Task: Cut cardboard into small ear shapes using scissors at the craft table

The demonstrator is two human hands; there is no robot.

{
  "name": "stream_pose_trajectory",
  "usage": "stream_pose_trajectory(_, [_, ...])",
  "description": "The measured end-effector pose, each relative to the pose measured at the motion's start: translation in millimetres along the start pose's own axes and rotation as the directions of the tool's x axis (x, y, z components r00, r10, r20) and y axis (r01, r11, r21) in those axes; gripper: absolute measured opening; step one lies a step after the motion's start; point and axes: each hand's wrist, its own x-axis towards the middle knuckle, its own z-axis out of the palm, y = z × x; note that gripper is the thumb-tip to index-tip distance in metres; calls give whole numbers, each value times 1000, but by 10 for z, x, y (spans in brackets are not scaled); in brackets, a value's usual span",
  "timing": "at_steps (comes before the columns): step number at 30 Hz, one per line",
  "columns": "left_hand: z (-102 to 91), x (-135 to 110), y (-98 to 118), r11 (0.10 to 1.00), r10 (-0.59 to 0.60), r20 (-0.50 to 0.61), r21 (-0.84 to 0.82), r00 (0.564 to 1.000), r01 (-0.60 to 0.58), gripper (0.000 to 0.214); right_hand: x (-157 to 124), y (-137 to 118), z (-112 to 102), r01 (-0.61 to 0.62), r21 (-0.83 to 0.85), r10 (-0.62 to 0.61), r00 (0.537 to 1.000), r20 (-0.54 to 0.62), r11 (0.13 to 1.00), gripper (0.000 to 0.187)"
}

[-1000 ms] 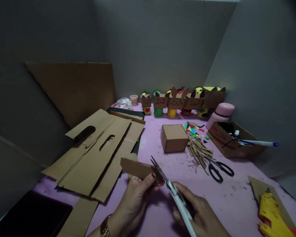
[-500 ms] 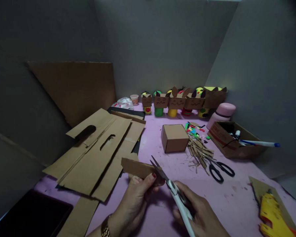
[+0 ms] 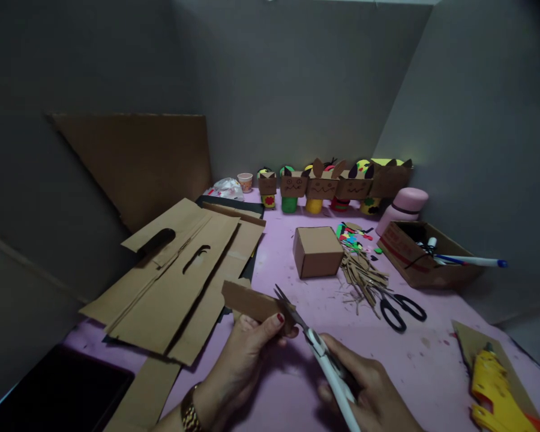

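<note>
My left hand pinches a brown cardboard strip between thumb and fingers, holding it just above the pink table. My right hand grips white-handled scissors, whose blades are closed into the strip's right end. Both hands are low in the view, near the table's front edge.
A stack of flat cardboard sheets lies to the left. A small cardboard box, cardboard shavings and black scissors lie ahead. An open box with pens stands right, a yellow glue gun at bottom right, and cardboard figures line the back wall.
The strip and scissors have barely shifted; my hands stay in the same grip, with only a slight drift of the view.
</note>
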Motion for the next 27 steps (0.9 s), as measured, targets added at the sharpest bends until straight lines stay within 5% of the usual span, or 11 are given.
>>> stream_pose_trajectory(13, [-87,56,-9,997,9,25,72,1000,-11,14,29,-101,-82,-31,73,25,996,90,997,32])
stream_pose_trajectory(27, [-135,99,-37,995,27,31,91,999,-30,15,69,-42,-97,-57,48,50,990,134,997,47])
